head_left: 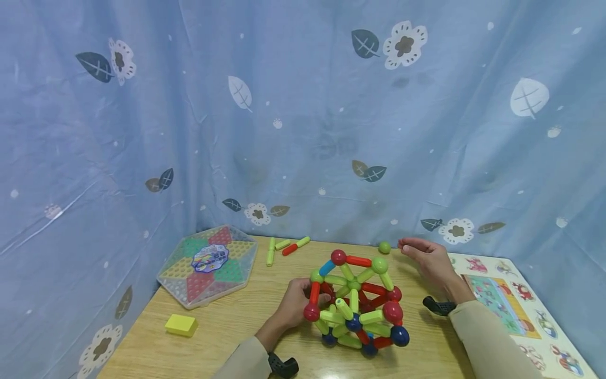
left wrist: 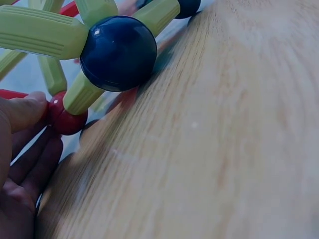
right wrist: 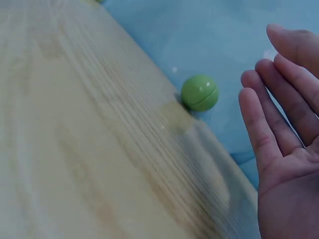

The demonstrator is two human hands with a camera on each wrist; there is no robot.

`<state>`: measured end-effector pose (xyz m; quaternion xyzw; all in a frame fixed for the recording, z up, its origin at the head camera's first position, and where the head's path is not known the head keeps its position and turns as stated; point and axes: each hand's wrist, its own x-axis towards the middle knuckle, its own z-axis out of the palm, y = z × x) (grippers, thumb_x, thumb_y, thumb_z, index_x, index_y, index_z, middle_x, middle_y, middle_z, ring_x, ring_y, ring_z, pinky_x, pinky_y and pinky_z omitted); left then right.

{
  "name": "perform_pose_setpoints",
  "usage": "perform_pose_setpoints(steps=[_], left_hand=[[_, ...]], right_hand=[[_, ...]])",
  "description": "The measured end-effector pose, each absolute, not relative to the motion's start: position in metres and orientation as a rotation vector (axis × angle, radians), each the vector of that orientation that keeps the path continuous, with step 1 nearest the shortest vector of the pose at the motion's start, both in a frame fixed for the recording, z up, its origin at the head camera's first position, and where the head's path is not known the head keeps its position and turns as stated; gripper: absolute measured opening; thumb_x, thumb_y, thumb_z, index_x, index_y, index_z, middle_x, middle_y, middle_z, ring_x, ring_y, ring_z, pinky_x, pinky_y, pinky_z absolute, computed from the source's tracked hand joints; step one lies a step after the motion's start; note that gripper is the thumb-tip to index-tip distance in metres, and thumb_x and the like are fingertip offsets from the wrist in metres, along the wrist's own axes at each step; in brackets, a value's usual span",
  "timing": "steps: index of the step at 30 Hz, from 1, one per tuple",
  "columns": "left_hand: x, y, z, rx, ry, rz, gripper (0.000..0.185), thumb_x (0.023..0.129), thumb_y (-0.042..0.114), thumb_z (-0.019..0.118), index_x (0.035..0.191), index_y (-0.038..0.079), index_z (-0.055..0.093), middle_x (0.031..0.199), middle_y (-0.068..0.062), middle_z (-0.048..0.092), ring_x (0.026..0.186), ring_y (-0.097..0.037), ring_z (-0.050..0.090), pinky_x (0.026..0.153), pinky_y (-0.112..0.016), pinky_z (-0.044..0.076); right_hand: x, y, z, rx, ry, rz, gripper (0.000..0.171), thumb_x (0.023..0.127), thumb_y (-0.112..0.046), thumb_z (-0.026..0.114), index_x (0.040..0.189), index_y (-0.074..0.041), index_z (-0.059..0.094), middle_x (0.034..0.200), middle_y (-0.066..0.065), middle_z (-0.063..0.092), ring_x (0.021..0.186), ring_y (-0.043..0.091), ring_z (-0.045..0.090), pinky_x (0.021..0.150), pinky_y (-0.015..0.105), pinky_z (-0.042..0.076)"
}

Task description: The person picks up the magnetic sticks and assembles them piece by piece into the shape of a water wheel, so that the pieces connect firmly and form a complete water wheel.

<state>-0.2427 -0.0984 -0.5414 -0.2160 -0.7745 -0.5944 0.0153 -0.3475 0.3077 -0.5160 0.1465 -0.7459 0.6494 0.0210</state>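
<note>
Nearest the person, at the front middle of the desk (head_left: pixel 236 321), stands a magnetic rod-and-ball structure (head_left: pixel 357 302): green, red and blue plastic rods meeting at glossy balls, built into an open dome. The left hand (head_left: pixel 295 304) holds its near-left side, thumb and fingers curled round a red ball (left wrist: pixel 65 118) and the red rod above it; the left wrist view shows the thumb pressed against that ball, with a dark blue ball (left wrist: pixel 118 52) just beside it.

Such a frame is probably light and hollow, but only as strong as its joints: pulled by one rod it would likely fold or come apart. Its smooth balls look slippery, so a steadier hold is low, at a joint, or with both hands cupping opposite sides.

Farther back, the right hand (head_left: pixel 426 260) hovers with fingers straight and spread, holding nothing. Just beyond its fingertips a loose green ball (right wrist: pixel 199 93) rests at the desk's rear edge against the blue cloth backdrop (head_left: pixel 303 116). It is hard and round, so it would roll at a nudge; pinching it from above across its middle suits best.
</note>
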Motion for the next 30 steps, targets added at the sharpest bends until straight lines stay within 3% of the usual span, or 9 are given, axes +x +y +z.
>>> perform_pose_setpoints(steps=[6,12,16,19,21,23,26,30], left_hand=[[-0.243,-0.096,-0.544,-0.688,-2.398,-1.867,0.016,0.097,0.013,0.085,0.109,0.004,0.083,0.1,-0.008,0.084,0.089,-0.006,0.072,0.082,-0.021,0.057],[-0.242,-0.093,-0.543,-0.704,-2.394,-1.872,0.014,0.097,0.013,0.085,0.108,0.005,0.083,0.1,-0.008,0.084,0.088,-0.005,0.072,0.081,-0.021,0.056],[-0.242,-0.092,-0.542,-0.713,-2.389,-1.878,0.014,0.097,0.013,0.084,0.108,0.005,0.083,0.101,-0.008,0.084,0.09,-0.005,0.073,0.082,-0.021,0.057],[-0.243,-0.092,-0.542,-0.712,-2.398,-1.873,0.014,0.097,0.013,0.084,0.109,0.006,0.083,0.102,-0.008,0.084,0.092,-0.006,0.073,0.084,-0.021,0.057],[-0.243,-0.093,-0.541,-0.714,-2.395,-1.875,0.014,0.097,0.013,0.084,0.11,0.006,0.083,0.104,-0.007,0.084,0.094,-0.005,0.074,0.085,-0.021,0.057],[-0.243,-0.094,-0.541,-0.7,-2.4,-1.864,0.014,0.097,0.013,0.084,0.11,0.006,0.083,0.103,-0.007,0.084,0.093,-0.005,0.073,0.085,-0.021,0.056],[-0.243,-0.097,-0.541,-0.684,-2.406,-1.851,0.014,0.097,0.014,0.085,0.108,0.006,0.083,0.101,-0.006,0.084,0.09,-0.005,0.072,0.083,-0.021,0.056],[-0.243,-0.1,-0.541,-0.659,-2.424,-1.837,0.014,0.097,0.016,0.085,0.108,0.008,0.083,0.102,-0.004,0.084,0.091,-0.006,0.072,0.083,-0.021,0.056]], right_hand=[[-0.361,0.301,-0.519,0.268,-2.379,1.871,0.058,0.103,-0.033,0.079,0.147,0.003,0.065,0.118,-0.022,0.078,0.109,-0.009,0.07,0.094,0.012,0.055],[-0.371,0.288,-0.521,0.239,-2.469,1.67,0.055,0.103,-0.035,0.079,0.145,-0.002,0.069,0.14,0.012,0.076,0.107,-0.013,0.066,0.091,0.01,0.053],[-0.374,0.278,-0.523,0.298,-2.563,1.442,0.043,0.102,-0.031,0.082,0.136,-0.006,0.076,0.135,0.019,0.076,0.112,0.005,0.073,0.091,0.013,0.054],[-0.372,0.272,-0.523,0.332,-2.612,1.325,0.037,0.101,-0.029,0.082,0.131,-0.007,0.079,0.13,0.017,0.079,0.119,0.027,0.075,0.097,0.026,0.059],[-0.367,0.271,-0.521,0.332,-2.626,1.332,0.038,0.102,-0.031,0.081,0.132,-0.007,0.079,0.131,0.017,0.078,0.125,0.035,0.072,0.102,0.036,0.059],[-0.361,0.271,-0.517,0.327,-2.639,1.361,0.042,0.104,-0.037,0.078,0.135,-0.009,0.078,0.135,0.015,0.077,0.127,0.033,0.071,0.103,0.038,0.059],[-0.346,0.272,-0.506,0.338,-2.595,1.466,0.047,0.105,-0.042,0.075,0.139,-0.01,0.075,0.139,0.014,0.075,0.123,0.014,0.071,0.1,0.027,0.059],[-0.318,0.273,-0.482,0.406,-2.423,1.647,0.046,0.107,-0.035,0.073,0.141,-0.005,0.072,0.132,-0.004,0.079,0.115,-0.003,0.07,0.095,0.014,0.056]])
